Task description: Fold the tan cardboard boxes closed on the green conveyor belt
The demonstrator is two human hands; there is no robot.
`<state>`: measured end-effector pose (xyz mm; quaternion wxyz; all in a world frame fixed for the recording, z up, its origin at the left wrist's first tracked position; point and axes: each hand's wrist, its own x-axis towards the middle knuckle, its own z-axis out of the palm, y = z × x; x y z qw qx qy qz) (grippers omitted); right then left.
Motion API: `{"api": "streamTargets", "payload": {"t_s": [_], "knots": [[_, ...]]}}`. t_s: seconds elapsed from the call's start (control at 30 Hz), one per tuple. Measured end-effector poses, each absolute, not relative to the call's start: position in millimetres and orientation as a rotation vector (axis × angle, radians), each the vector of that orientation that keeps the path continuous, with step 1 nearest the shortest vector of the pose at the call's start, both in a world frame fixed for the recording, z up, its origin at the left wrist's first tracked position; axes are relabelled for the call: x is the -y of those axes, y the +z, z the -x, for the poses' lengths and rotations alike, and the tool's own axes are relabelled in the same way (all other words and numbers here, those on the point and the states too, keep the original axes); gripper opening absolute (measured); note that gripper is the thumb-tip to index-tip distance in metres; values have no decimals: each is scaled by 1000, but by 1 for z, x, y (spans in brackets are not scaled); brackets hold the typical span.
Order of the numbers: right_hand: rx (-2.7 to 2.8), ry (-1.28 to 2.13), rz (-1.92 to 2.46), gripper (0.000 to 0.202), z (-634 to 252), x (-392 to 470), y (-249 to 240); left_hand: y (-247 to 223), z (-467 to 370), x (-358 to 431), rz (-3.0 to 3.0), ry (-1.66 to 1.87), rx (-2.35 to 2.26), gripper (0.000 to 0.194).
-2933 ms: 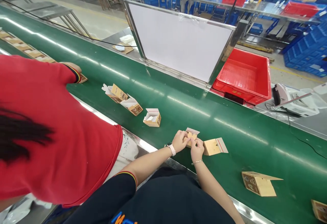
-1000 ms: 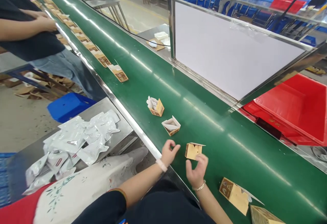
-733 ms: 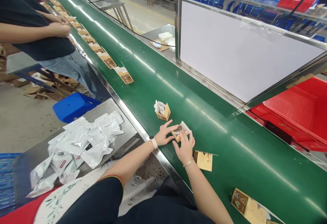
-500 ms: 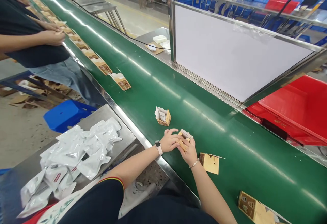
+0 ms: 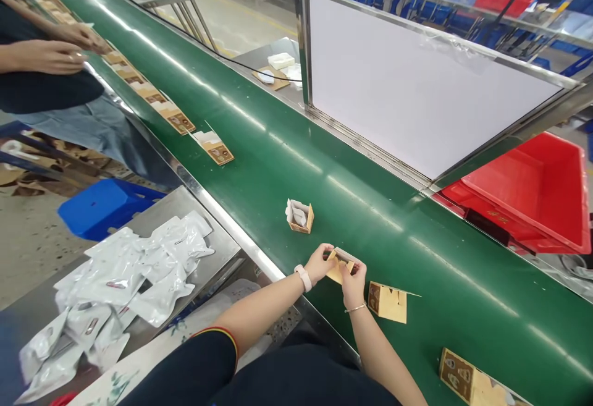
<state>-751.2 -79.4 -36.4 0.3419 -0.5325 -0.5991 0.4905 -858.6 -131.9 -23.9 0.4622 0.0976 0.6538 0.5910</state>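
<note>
Both my hands grip one small yellow-brown cardboard box (image 5: 335, 274) over the green conveyor belt (image 5: 259, 202). My left hand (image 5: 319, 264) is closed on its left side, and my right hand (image 5: 354, 283) on its right side, thumbs at the near face. Just beyond them stands an open box (image 5: 299, 215) with a white packet inside. Right of my right hand lies another carton (image 5: 389, 302) with a thin flap sticking out. A brown printed carton (image 5: 463, 375) sits nearer the bottom right, partly cut off by the frame.
Silvery white pouches (image 5: 125, 276) are heaped on a metal side table (image 5: 222, 242) at left. A row of cartons (image 5: 148, 94) runs along the belt beside a co-worker's hands (image 5: 50, 54). Across the belt stand a white panel (image 5: 417, 84) and a red bin (image 5: 551, 196).
My hands have shifted around the box; the left fingers have drawn back from its top to its side. My view has turned slightly. The co-worker's hands have moved apart.
</note>
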Motion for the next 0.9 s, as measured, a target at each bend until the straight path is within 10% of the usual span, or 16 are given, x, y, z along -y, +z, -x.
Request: {"api": "streamTargets", "payload": {"t_s": [0.23,0.47,0.9], "knots": [[2232,1003,424,31,765,132,17,-35,916,180,-325,1888,-2136,38],[2395,733,753,71,852,108,-12,-23,994,150,-906,1679,-1640,72],[2269,861,716,34,826,32,-25,-7,961,123,-1406,1156,-2140,18]]}}
